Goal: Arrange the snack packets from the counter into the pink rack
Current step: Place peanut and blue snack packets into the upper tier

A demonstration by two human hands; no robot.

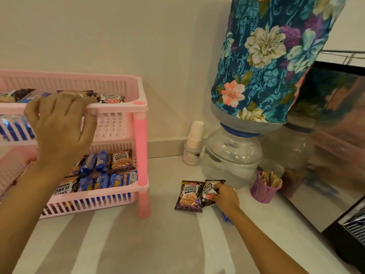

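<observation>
My left hand (59, 123) rests on the front rim of the pink rack's (141, 106) top tier, fingers spread and loosely curled over the edge, gripping nothing that I can make out. Just behind those fingers, in the top tier, lie several snack packets, among them a salted peanuts packet (110, 98) near the right corner. The lower tier holds more: blue biscuit packets (101, 162) packed side by side and another peanuts pack (122, 161) standing at the back right.

My right hand (225, 197) is down on the white table (158, 244), to the right of the rack, with its fingers closed on the edge of a dark peanuts packet (209, 191). A second peanuts packet on the table (189, 196) lies flat just to its left, the two touching or slightly overlapping. Something blue (227, 217) peeks out under my wrist; I cannot tell what it is.

Behind these stands a water jar (231, 153) under a floral cover (268, 60), with a stack of paper cups (195, 135) to its left and a purple cup of sticks (263, 191) to its right.
</observation>
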